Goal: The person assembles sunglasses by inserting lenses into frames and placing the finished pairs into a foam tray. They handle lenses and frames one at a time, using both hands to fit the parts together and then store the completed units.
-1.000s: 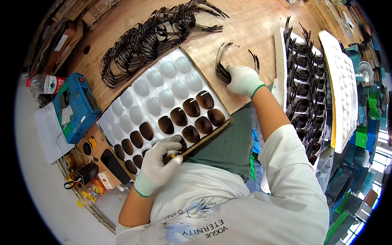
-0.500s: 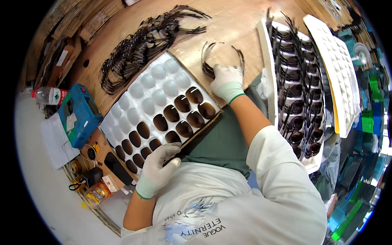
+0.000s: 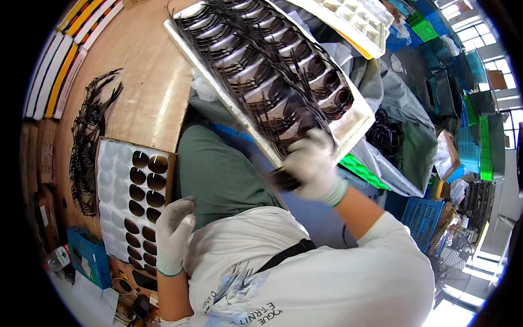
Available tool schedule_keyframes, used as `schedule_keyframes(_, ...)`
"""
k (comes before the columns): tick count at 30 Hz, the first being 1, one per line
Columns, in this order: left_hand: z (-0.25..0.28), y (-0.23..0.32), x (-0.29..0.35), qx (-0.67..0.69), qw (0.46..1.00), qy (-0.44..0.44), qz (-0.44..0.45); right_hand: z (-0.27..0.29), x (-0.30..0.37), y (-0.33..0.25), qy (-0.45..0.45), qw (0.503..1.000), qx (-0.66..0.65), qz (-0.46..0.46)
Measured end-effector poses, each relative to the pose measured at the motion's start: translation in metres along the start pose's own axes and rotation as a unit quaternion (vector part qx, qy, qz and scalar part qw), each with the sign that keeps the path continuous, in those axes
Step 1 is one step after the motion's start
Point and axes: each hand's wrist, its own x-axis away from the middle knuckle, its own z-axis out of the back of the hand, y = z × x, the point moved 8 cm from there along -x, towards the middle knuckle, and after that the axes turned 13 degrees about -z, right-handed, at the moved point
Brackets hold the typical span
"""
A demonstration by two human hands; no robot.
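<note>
My right hand [image 3: 313,166], in a white glove and smeared by motion, is at the near end of a white foam tray [image 3: 357,124]. It is closed on a dark pair of sunglasses [image 3: 285,179], of which one lens shows at the fingers. Rows of dark sunglasses [image 3: 256,71] with long thin temples fill the tray. My left hand [image 3: 175,229], also gloved, is beside the right edge of a shallow box [image 3: 172,177], fingers loosely bent and thumb apart, with nothing visible in it. Brown gradient lenses [image 3: 156,181] lie in two columns on the box's white dimpled liner.
A heap of dark spectacle frames [image 3: 87,147] lies on the wooden table [image 3: 147,71]. A blue device [image 3: 89,257] and a black phone [image 3: 145,280] are at lower left. Beyond the tray are another white tray [image 3: 354,19], grey plastic sheeting [image 3: 403,147] and a blue crate [image 3: 420,220].
My view has turned right. The right hand has gone from the dark frame on the table to the sunglasses tray. My left hand has come off the lenses to the box's edge.
</note>
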Motion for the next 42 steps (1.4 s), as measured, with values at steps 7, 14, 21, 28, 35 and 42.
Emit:
schedule_keyframes(7,-0.038,-0.003,0.006,-0.021,0.997,-0.052,0.044,0.066,0.059,0.182,-0.034,0.979,0.193,-0.051)
schedule_keyframes(14,-0.049,0.003,0.007,-0.054,0.996,-0.049,0.048,0.036,0.051,0.213,-0.236,0.945,0.183,-0.131)
schedule_keyframes(21,-0.059,-0.001,0.002,-0.053,0.994,-0.075,0.054,0.031,0.058,0.228,-0.298,0.926,0.158,-0.17)
schedule_keyframes(28,-0.054,-0.008,0.003,-0.03,0.994,-0.068,0.078,0.047,0.043,0.215,-0.309,0.918,0.098,-0.228)
schedule_keyframes(35,-0.043,-0.015,0.0,-0.008,0.994,-0.068,0.082,0.065,0.037,0.219,-0.064,0.895,0.275,-0.344)
schedule_keyframes(42,-0.041,-0.021,-0.003,0.004,0.992,-0.072,0.101,0.022,0.043,0.237,-0.117,0.863,0.285,-0.401)
